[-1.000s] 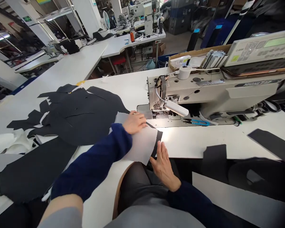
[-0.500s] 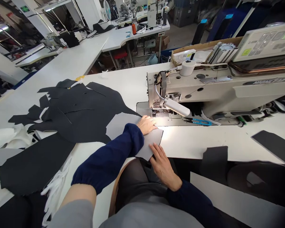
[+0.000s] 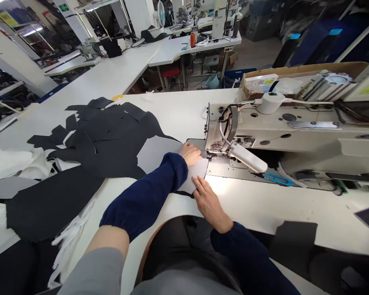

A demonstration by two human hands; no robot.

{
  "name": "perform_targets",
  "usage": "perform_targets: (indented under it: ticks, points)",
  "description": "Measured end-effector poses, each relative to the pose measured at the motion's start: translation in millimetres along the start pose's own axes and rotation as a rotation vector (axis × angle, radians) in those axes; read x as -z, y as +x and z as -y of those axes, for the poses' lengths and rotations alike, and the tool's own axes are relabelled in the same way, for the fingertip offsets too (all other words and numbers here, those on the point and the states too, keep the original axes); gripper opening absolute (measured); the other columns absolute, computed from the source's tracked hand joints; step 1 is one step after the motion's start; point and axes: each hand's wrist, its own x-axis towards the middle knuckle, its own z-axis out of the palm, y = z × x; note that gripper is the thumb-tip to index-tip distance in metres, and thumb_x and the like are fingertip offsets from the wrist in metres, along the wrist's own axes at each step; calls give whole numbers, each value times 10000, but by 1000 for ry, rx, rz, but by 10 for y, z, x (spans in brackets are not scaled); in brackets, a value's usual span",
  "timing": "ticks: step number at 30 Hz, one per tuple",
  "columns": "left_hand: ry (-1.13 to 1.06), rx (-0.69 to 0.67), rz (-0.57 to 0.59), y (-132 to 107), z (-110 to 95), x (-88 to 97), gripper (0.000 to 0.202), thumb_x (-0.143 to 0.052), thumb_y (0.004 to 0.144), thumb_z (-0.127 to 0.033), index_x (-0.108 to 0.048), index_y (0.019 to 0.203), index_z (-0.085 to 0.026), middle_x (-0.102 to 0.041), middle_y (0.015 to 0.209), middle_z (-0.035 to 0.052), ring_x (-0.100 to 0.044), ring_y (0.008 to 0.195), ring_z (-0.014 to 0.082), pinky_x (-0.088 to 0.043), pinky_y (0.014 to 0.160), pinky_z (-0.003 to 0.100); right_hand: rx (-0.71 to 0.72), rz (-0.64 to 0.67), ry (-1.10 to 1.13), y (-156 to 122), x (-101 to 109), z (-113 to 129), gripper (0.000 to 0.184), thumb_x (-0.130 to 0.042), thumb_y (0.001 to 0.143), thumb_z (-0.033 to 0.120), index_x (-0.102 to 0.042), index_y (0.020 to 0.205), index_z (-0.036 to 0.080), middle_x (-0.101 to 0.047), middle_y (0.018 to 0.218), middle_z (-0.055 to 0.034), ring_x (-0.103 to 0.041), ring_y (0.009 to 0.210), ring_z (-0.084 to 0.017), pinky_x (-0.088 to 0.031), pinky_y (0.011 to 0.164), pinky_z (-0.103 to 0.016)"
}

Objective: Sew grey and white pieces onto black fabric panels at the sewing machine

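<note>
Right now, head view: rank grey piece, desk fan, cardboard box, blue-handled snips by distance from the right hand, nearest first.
From the right hand:
1. Grey piece: under its fingertips.
2. Blue-handled snips: to its right, on the machine bed.
3. Cardboard box: beyond the machine arm.
4. Desk fan: far background, left of the box.

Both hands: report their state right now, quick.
Left hand: on top of the light-grey panel; cannot tell if it grips.
Right hand: open, fingers outstretched, fingertips on the same panel.
</note>
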Motion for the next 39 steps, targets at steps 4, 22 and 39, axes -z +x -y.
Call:
perform_targets:
  ticks: [4,22,39]
  points:
    - [-10,20,-27,141,23,-22,330,-427,949,-384,-643,841,-159,-641,934,80,-512,930,202,-284,850,402,-10,-6,7,51,-36,-162,250,-389,794,-52,-599,817,82,-448,1370,-212,-258,1366,-344,-412,1030,-483]
    - [-85,-8,-67,77,-50,44,308,-485,922,-371,-612,1135,-189,-536,1248,100,-455,1144,239,-270,995,409,-70,40,-58,84,126,-351,229,-439,762,-9,-604,734,148,-506,1299,-144,-415,1205,-300,-342,972,-488]
    - [-177,-428,302,-841,-264,228,530,-455,842,-262,-422,1367,-192,-337,1481,67,-238,1358,388,-296,1020,625,-168,-67,-128,-14,185,-41,220,-447,852,50,-577,718,167,-486,718,-46,-358,695,-180,-248,688,-330]
